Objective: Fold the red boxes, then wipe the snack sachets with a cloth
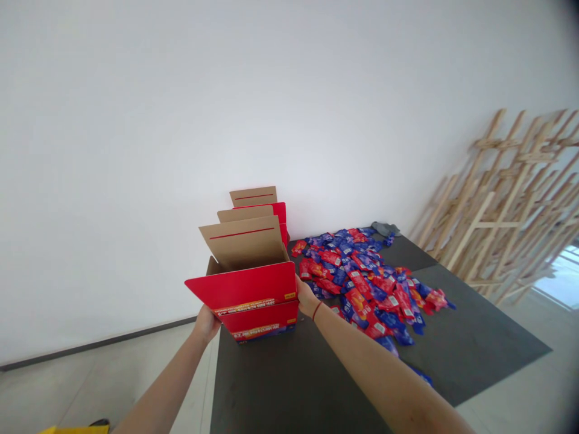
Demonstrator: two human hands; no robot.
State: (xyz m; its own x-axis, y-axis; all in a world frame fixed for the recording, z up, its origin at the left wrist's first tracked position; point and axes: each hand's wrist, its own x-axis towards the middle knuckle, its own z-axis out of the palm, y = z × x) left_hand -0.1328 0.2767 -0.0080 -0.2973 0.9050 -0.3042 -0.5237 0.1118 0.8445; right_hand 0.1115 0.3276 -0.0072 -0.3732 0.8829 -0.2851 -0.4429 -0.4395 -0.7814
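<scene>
An open red cardboard box (265,319) rests on the dark table, its brown back flap (246,241) raised and its red front flap tilted toward me. My left hand (207,323) grips the box's left side near the front corner, fingers partly hidden behind it. Against the right side, my right hand (306,296) holds the box, its fingertips hidden by the cardboard. Right behind it stands another open red box (281,212) with raised brown flaps. A pile of red and blue packets (357,277) spreads to the right of my right hand.
The dark table (280,386) meets a white wall at the back. A grey cloth (386,229) lies at the table's far edge. Wooden easels (502,199) lean on the wall at the right. Something yellow (76,430) shows on the floor at the lower left.
</scene>
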